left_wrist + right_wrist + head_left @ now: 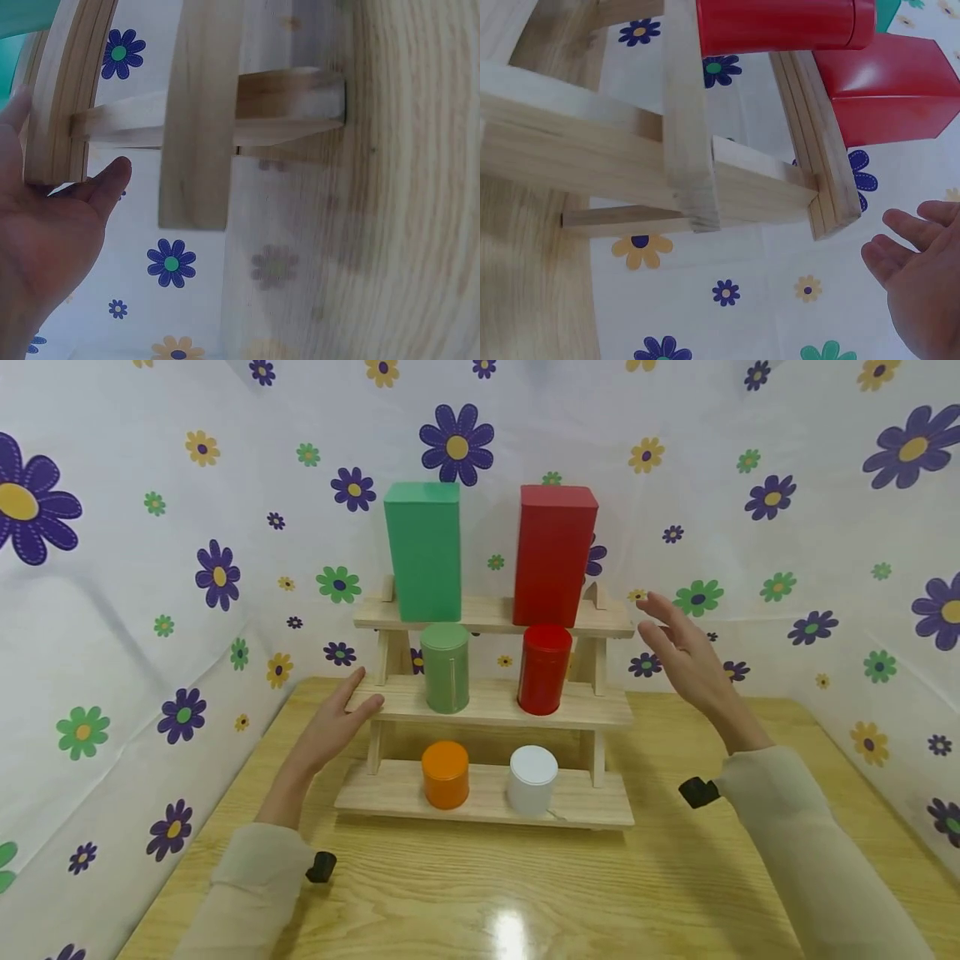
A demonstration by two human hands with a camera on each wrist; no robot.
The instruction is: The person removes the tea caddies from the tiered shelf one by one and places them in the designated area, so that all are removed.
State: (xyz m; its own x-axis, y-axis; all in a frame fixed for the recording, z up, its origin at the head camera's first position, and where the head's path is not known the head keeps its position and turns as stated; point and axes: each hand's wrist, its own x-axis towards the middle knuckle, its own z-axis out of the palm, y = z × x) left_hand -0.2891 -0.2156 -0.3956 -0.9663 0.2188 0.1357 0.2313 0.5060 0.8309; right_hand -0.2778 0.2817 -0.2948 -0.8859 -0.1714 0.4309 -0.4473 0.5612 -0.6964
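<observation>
A three-tier wooden shelf (487,717) stands on the table. My left hand (330,727) is at its left side, thumb and fingers apart and fairly straight. In the left wrist view that hand (52,232) lies by the end of a shelf board (64,97); whether it touches is unclear. Off the right end of the top tier, my right hand (686,656) is raised with loosely bent fingers, holding nothing. The right wrist view shows a gap between its fingers (889,251) and the shelf. The top tier bears a green box (426,556) and a red box (553,560).
On the middle tier stand a green canister (446,670) and a red canister (545,672). Below sit an orange tin (446,777) and a white tin (532,783). The wooden table (420,893) meets flower-print cloth (247,485) at the back and sides.
</observation>
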